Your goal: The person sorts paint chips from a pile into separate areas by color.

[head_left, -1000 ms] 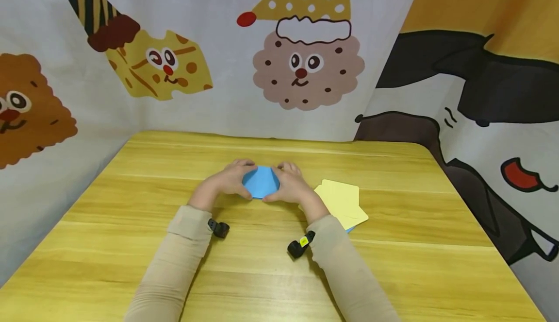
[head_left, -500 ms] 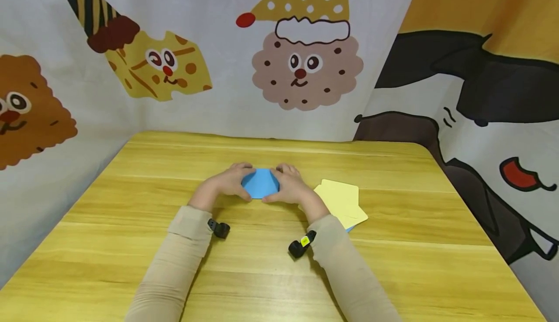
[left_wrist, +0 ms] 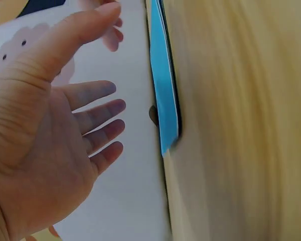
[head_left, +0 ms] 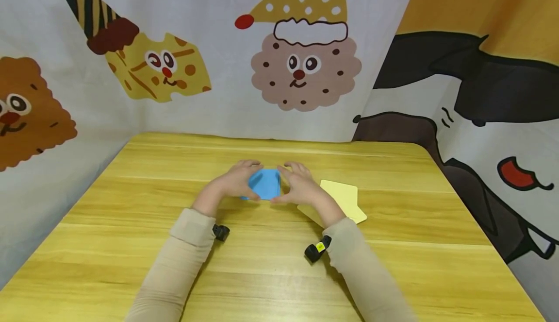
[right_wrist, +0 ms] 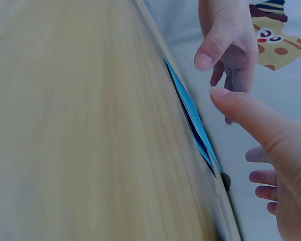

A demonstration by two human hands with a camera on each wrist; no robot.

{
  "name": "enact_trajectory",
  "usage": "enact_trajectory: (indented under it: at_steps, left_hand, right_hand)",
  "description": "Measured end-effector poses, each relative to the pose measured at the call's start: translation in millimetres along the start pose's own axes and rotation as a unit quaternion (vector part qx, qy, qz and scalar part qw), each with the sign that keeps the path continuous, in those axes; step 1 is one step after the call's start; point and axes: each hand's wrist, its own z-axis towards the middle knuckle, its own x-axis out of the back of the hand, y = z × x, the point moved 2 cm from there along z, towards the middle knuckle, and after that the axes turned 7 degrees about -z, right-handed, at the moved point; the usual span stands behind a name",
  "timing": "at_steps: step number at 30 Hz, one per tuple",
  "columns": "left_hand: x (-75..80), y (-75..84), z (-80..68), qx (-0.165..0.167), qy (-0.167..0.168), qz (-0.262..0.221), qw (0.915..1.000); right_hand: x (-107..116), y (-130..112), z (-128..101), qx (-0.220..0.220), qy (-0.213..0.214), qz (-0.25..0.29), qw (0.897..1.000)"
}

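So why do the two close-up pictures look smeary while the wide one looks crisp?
Head view: even light, sharp blue paper and table, with bent edges from the wide lens. Left wrist view: wood grain streaked by blur, left hand clearer. Right wrist view: same streaking, right hand soft.

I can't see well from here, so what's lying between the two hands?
The folded blue paper lies flat on the table between the left hand and right hand, clearest in the head view.

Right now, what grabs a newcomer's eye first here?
A folded blue paper lies at the middle of the yellow wooden table, framed by the left hand and right hand, fingers relaxed. Yellow paper sheets lie just right of them, and a cartoon-cookie curtain fills the back.
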Motion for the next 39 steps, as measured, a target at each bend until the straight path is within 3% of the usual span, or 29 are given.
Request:
enact_trajectory:
  at_steps: [10,16,28,39]
  left_hand:
    - [-17.8,29.2,11.8,-0.041,-0.014,0.032,0.9985]
    - [-27.2,44.2,17.2,-0.050,-0.024,0.056,0.9968]
    - [-44.6,71.1,33.7,-0.084,-0.012,0.044,0.9954]
    - [-60.8,84.3,54.3,-0.079,-0.045,0.041,0.9950]
  right_hand:
    - [19,15,-34,0.029,0.027,-0.022,0.999]
    - [25,28,-53,0.023,0.035,-0.017,0.999]
    - [36,60,-91,0.008,0.060,-0.032,0.998]
    - [39,92,-114,-0.021,0.055,-0.024,0.998]
